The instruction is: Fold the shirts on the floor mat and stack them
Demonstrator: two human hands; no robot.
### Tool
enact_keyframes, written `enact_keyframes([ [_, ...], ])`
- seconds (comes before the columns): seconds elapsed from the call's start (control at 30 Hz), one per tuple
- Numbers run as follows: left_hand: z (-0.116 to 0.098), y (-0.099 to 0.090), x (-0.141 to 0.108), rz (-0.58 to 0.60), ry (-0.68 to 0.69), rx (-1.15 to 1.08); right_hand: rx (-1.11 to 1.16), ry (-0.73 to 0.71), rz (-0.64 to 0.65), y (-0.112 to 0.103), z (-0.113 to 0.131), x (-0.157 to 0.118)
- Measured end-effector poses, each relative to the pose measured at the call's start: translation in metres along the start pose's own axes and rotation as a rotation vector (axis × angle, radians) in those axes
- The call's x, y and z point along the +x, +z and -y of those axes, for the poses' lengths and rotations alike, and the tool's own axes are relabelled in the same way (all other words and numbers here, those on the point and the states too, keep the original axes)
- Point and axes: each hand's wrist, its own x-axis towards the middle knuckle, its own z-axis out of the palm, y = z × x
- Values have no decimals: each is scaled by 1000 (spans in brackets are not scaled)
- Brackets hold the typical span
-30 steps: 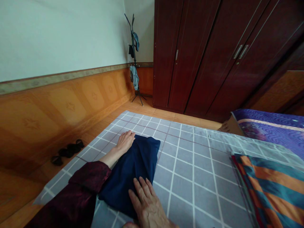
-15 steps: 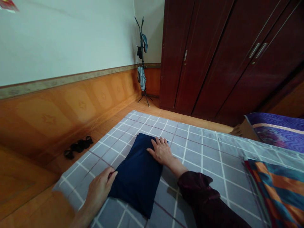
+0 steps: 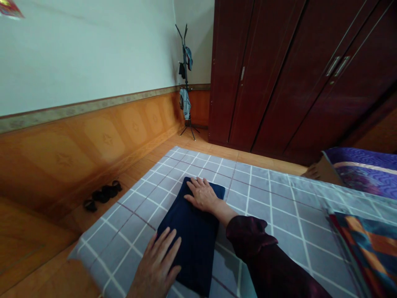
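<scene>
A folded dark blue cloth [image 3: 195,244] lies flat on a grey checked bedsheet [image 3: 136,203]; what kind of garment it is cannot be made out. My right hand [image 3: 203,194] rests palm down on the far part of the cloth, fingers outstretched, holding nothing. Over the near left edge of the cloth, my left hand [image 3: 159,263] is spread with its fingers apart, its fingertips on or just above the fabric. A dark shiny sleeve [image 3: 248,236] covers my right forearm.
Folded orange and blue checked fabric [image 3: 369,240] lies at the bed's right. Purple bedding [image 3: 366,165] is beyond it. A dark red wardrobe [image 3: 263,74] and a coat stand [image 3: 186,82] with clothes are at the back. Black shoes [image 3: 104,193] sit on the floor at left.
My left hand has let go of the cloth's left edge and opened out over it. My right hand has shifted slightly left across the cloth. The cloth sits a little further right in view.
</scene>
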Motion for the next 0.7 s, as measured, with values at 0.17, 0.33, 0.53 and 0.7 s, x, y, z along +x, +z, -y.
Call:
enact_keyframes([
  [0.17,2,-16,-5,105,55,-26,-14,-1,32,-1,-5,15],
  [0.33,27,-23,-28,166,68,-110,-51,86,-66,-22,0,-15],
  [0.53,49,-10,-34,285,34,-134,-62,-345,-137,5,72,-141],
  [0.7,20,-26,-3,466,-10,-347,-257,-274,-155,-4,59,-167],
])
